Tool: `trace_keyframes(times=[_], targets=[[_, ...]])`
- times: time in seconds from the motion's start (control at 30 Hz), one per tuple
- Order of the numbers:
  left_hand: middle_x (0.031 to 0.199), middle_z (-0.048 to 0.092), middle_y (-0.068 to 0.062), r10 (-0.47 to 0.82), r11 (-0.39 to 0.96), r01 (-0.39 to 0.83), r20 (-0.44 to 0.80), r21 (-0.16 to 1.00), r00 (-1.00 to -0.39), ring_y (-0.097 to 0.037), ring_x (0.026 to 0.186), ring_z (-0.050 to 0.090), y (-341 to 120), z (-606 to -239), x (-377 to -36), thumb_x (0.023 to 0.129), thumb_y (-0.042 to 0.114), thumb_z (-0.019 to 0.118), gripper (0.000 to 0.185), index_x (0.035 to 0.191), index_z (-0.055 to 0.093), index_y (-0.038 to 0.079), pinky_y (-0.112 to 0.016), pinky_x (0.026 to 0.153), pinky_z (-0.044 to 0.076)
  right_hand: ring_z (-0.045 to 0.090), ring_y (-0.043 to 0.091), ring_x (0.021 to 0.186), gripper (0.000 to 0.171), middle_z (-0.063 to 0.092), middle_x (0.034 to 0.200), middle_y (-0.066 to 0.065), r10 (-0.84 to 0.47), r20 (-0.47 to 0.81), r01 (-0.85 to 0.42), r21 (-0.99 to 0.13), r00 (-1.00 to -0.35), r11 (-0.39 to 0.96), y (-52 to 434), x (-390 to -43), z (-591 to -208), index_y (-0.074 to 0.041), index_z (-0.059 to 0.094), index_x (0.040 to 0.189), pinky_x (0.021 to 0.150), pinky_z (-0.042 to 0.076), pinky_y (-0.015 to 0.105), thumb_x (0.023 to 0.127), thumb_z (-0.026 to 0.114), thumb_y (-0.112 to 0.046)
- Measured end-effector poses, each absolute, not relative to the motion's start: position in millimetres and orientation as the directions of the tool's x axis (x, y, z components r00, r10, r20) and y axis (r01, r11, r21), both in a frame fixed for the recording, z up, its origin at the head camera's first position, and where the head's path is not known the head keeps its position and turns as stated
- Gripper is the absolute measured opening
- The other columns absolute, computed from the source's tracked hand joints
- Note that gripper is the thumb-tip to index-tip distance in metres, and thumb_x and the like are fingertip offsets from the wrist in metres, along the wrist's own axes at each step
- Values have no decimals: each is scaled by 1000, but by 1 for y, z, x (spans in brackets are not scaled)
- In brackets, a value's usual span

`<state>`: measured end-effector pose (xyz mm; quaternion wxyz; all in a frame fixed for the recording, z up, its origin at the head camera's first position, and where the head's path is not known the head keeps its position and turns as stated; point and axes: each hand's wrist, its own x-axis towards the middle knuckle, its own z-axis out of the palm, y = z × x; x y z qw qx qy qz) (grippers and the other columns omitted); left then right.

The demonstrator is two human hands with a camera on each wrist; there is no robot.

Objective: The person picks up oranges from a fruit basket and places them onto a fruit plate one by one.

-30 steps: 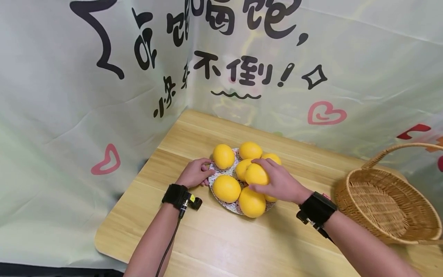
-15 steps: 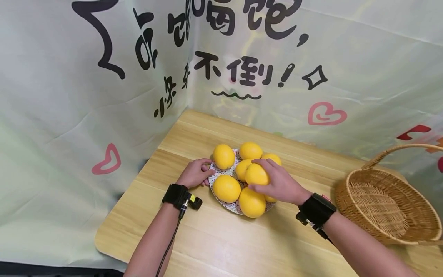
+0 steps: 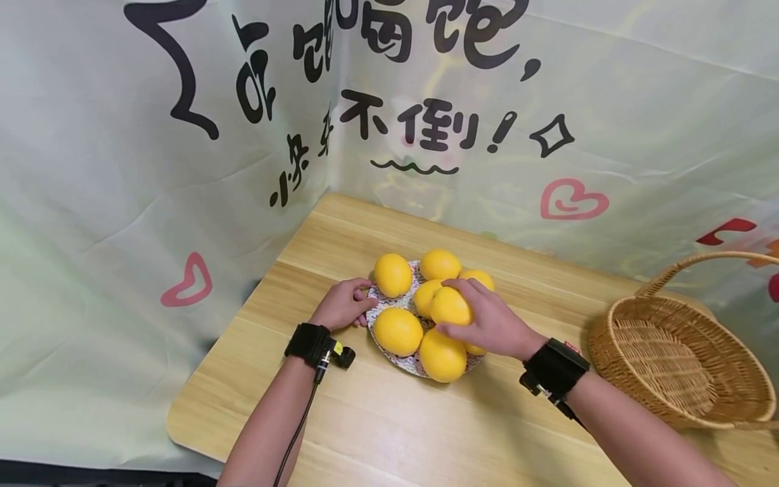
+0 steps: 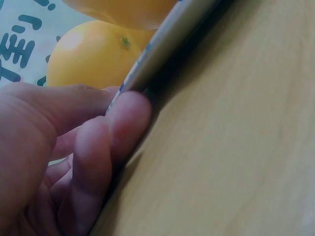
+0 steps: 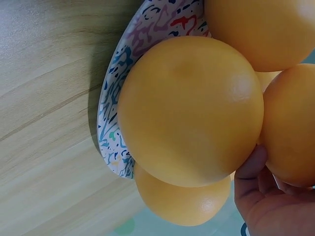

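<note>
Several oranges sit on a round patterned plate (image 3: 389,302). In the head view my left hand (image 3: 342,304) is at the plate's left rim. The left wrist view shows this hand pinching the plate's edge (image 4: 147,59), thumb over it and fingertips underneath. My right hand (image 3: 496,321) grips an orange (image 3: 450,306) near the middle of the pile, fingers over its top and thumb at its near side. A large orange (image 5: 192,113) fills the right wrist view's middle, and the held orange (image 5: 291,123) is right of it, with the thumb against its lower side.
At the right stands a wicker basket (image 3: 608,375) with an arched handle (image 3: 675,267). The plate rests on a wooden table (image 3: 341,419). A printed cloth (image 3: 462,189) hangs behind and to the left. A cable (image 3: 298,433) runs along the left forearm.
</note>
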<state>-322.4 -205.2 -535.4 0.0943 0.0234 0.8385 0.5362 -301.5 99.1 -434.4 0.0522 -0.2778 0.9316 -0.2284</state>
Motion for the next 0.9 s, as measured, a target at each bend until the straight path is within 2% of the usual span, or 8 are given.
trace_keyframes(times=[0.9], targets=[[87, 70, -5, 144, 421, -62, -134, 905, -981, -16, 57, 68, -206, -535, -323, 98, 24, 72, 56, 148, 53, 6, -28, 54, 59, 62, 21, 107, 78, 59, 136, 6, -541, 39, -495, -462, -840, 736, 99, -301, -436, -21, 47, 148, 85, 57, 35, 85, 80, -54]])
